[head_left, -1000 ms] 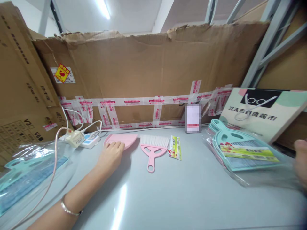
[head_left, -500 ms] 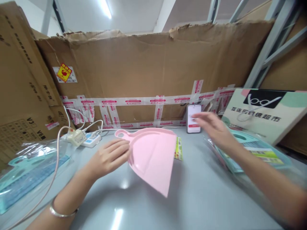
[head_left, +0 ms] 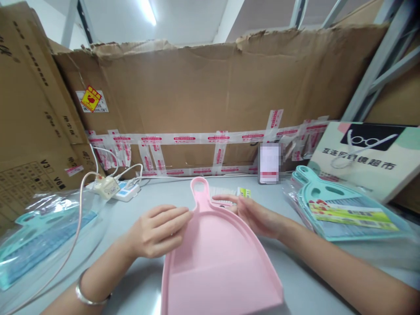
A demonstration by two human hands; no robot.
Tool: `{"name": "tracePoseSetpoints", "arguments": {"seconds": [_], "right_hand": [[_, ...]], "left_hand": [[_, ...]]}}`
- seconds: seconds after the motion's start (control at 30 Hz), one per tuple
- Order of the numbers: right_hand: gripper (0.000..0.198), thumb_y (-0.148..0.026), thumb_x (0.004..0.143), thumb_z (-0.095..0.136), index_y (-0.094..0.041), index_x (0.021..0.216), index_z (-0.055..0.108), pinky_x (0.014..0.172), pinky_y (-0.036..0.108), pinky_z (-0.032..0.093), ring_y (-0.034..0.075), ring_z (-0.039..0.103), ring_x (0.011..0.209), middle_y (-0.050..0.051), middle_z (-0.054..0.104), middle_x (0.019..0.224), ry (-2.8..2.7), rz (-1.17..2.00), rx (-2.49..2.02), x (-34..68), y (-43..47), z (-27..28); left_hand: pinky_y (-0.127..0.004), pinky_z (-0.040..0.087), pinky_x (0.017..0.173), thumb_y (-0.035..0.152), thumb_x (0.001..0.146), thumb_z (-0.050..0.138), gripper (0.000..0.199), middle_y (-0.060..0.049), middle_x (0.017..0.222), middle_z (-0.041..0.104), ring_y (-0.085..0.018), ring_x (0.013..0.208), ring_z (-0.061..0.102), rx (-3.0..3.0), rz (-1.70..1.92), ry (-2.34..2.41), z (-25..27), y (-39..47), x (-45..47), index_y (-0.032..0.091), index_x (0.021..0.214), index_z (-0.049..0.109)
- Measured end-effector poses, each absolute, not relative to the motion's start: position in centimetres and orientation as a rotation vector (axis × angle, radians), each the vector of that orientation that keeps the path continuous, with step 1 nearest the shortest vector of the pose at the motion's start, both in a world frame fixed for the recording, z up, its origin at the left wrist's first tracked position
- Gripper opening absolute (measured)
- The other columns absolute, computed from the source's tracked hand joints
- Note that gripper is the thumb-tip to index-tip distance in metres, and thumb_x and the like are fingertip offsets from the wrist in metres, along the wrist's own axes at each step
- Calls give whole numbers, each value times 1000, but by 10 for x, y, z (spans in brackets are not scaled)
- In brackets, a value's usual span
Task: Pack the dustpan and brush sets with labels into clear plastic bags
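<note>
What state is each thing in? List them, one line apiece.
Pink dustpan: unwrapped, held off the table, handle pointing away.
Left hand: fingers on the dustpan's left edge.
Right hand: touching its right edge near the handle.
Teal dustpan sets: bagged, stacked flat at right.
Phone: propped upright, screen lit.
Power strip: plugged in.

A grey worktop walled in by cardboard, under a strip light.

The grey table point(head_left: 328, 280) is glossy. Behind it stands a torn-edged cardboard sheet point(head_left: 210, 96), patched with bands of red-printed tape point(head_left: 183, 139) and bearing a yellow sticker point(head_left: 91, 99) near its upper left. Left of the sheet leans a printed carton point(head_left: 29, 131); right of it rises a grey metal rack point(head_left: 377, 65). Above it, a ceiling light point(head_left: 147, 11) glows on a white ceiling.
</note>
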State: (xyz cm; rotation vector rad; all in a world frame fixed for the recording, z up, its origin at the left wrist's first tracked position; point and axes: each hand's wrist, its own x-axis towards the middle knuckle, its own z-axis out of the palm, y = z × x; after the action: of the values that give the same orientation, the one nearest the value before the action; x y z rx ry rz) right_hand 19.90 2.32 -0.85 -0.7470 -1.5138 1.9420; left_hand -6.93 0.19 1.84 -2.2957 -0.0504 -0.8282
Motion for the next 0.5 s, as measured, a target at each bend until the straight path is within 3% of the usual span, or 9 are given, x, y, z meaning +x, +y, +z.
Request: {"name": "tracePoseSetpoints", "arguments": {"seconds": [0.13,0.3,0.4,0.5], "right_hand": [[60,-34,66,69,-18,120,48,74,30,48,16,63,79,6,65,93,-1498,1899,-825,180,12,-12],[33,-34,71,61,-17,99,61,71,28,48,15,62,78,3,67,88,-1529,1538,-891,167,6,-15],[27,-31,71,58,-18,94,63,70,29,49,17,62,79,3,67,87,-1612,1430,-913,165,10,-20],[24,-29,73,56,-19,94,63,76,31,48,18,61,87,3,66,94,-1678,1316,-922,166,11,-21]], "left_hand": [[-30,53,70,4,74,55,12,-10,93,69,-21,88,64,-2509,-949,-232,9,1,-66,14,72,59],[-34,49,81,18,81,48,33,-6,114,62,-22,101,58,-3033,-1129,-1078,7,5,-70,25,112,56],[-34,48,81,26,79,48,30,-6,115,60,-24,101,57,-3320,-1366,-1652,11,7,-72,23,106,59],[-31,48,73,32,83,39,29,-5,102,63,-21,88,59,-3460,-1407,-2028,14,7,-74,21,100,60]]}}
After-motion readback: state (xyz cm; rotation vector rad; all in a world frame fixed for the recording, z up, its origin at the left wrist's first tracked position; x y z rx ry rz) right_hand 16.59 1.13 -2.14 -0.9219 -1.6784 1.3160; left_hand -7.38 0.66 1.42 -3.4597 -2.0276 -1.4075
